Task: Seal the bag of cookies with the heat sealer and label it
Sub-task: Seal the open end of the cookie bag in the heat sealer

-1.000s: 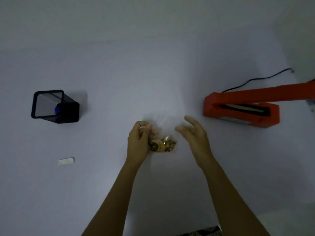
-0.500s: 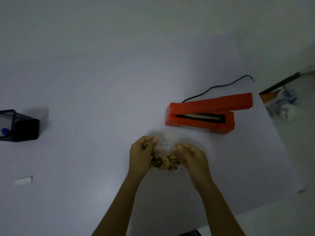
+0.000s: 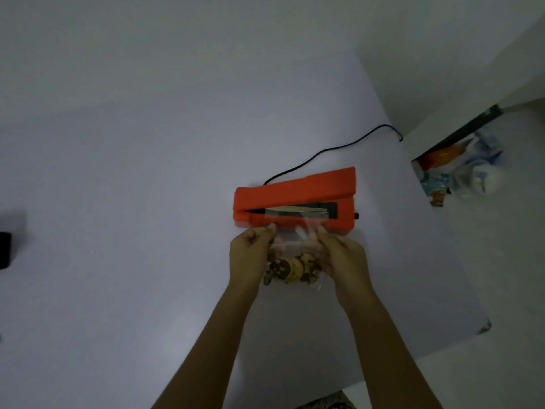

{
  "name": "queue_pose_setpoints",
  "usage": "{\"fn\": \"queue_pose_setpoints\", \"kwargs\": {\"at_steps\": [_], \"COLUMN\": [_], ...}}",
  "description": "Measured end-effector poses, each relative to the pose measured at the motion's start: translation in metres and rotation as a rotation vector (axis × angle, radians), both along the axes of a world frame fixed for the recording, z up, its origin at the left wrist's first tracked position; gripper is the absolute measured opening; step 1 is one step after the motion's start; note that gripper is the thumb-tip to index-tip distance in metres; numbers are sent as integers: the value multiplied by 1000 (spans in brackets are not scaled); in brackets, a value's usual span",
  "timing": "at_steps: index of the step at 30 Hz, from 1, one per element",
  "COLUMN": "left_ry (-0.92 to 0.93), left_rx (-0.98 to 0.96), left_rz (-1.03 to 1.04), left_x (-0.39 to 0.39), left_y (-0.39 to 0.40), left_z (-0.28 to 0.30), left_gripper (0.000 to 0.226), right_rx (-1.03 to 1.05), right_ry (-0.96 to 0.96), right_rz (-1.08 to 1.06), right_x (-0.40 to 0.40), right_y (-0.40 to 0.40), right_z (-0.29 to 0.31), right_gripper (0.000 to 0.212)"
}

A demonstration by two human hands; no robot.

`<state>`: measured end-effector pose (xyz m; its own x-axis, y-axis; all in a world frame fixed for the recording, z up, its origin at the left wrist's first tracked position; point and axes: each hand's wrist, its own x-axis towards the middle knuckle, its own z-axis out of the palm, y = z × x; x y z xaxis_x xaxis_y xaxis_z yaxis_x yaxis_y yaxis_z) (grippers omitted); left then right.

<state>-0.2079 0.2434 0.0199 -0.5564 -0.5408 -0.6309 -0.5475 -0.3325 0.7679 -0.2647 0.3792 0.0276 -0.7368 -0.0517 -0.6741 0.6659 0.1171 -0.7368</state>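
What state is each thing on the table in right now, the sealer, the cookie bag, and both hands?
Heat sealer: arm raised, jaw open, cord attached.
Bag of cookies: unsealed, held up with its top edge at the sealer's front, cookies bunched at the bottom.
Left hand: shut, pinching the bag's left top corner.
Right hand: shut, pinching the bag's right top corner.
Black holder: at the left edge, mostly cut off.

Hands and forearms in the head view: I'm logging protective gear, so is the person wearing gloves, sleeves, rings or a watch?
Nothing shows. The left hand and right hand are bare, without gloves, rings or a watch, and both forearms are uncovered down to the frame's bottom edge.
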Motion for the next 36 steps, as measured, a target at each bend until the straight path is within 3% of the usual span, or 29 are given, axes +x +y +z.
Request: {"fn": "queue_pose_setpoints", "kwargs": {"at_steps": [14,25,36], "left_ry": [91,60,111], "left_rx": [-26,71,6], "left_rz": [64,-56,-53], "left_x": [-9,-11,-8], "left_y": [7,-2,-1], "left_z": [2,-8,-15], "left_gripper": [19,21,38], "right_rx": [-53,-10,-20], "right_ry": [-1,-2,-4], "right_rz": [-6,13,-16], "right_x": [-11,-14,-14], "right_y": [1,-7,-10], "right_z": [3,4,1], "right_gripper": [17,13,14]}}
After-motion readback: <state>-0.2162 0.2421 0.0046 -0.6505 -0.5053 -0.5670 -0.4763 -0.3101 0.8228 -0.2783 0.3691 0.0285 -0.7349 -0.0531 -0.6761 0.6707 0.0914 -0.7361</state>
